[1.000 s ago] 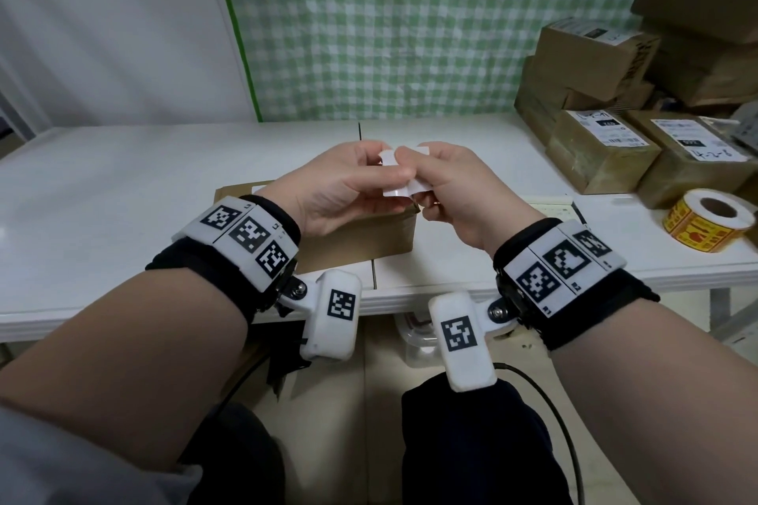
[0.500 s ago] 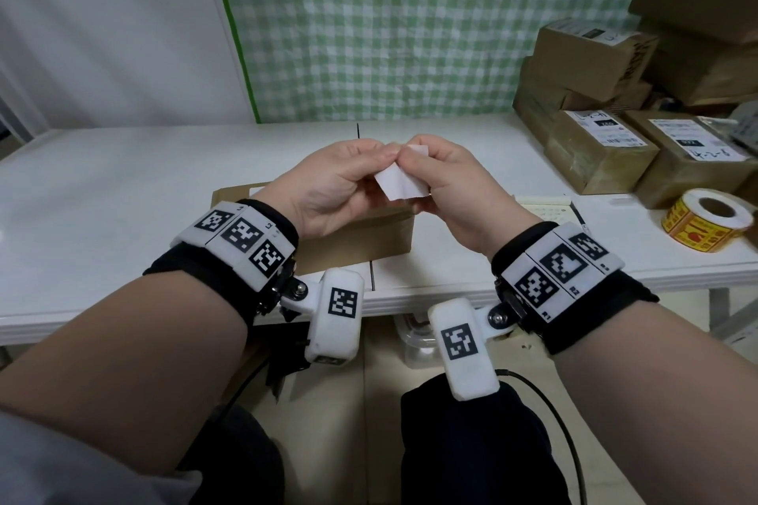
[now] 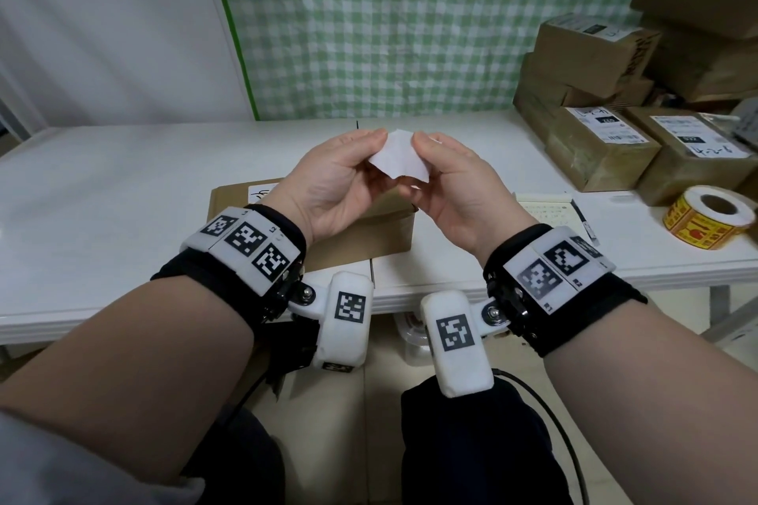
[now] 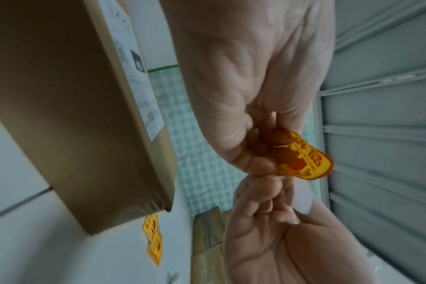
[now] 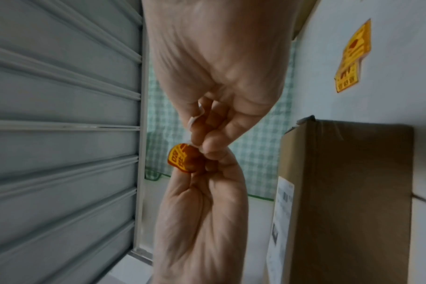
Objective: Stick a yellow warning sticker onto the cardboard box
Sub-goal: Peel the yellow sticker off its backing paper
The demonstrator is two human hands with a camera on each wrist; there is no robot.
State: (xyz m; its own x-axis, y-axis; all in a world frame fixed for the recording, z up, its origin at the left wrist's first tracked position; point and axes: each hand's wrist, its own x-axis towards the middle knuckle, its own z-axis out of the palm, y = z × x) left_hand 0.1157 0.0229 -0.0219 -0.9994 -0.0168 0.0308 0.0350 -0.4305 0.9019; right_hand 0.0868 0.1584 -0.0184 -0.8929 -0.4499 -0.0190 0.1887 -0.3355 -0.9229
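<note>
Both hands hold one yellow warning sticker (image 3: 400, 160) above the cardboard box (image 3: 361, 246), which lies on the white table (image 3: 123, 197). Its white back faces the head view, and its yellow printed face (image 4: 302, 157) shows in the wrist views. My left hand (image 3: 361, 160) pinches the sticker's left edge between thumb and fingers. My right hand (image 3: 430, 154) pinches the right edge, where a strip of white backing (image 5: 195, 117) curls by its fingers. The box (image 5: 341, 192) carries a white shipping label (image 4: 139, 80) on top.
A roll of yellow stickers (image 3: 709, 217) stands at the table's right edge. Several labelled cardboard boxes (image 3: 607, 143) are stacked at the back right. A few loose yellow stickers (image 4: 155, 238) lie on the table beside the box. A notepad (image 3: 545, 213) lies right of the box.
The hands have drawn slightly apart and turned palms inward. The sticker between them has spread out, showing more of its white back.
</note>
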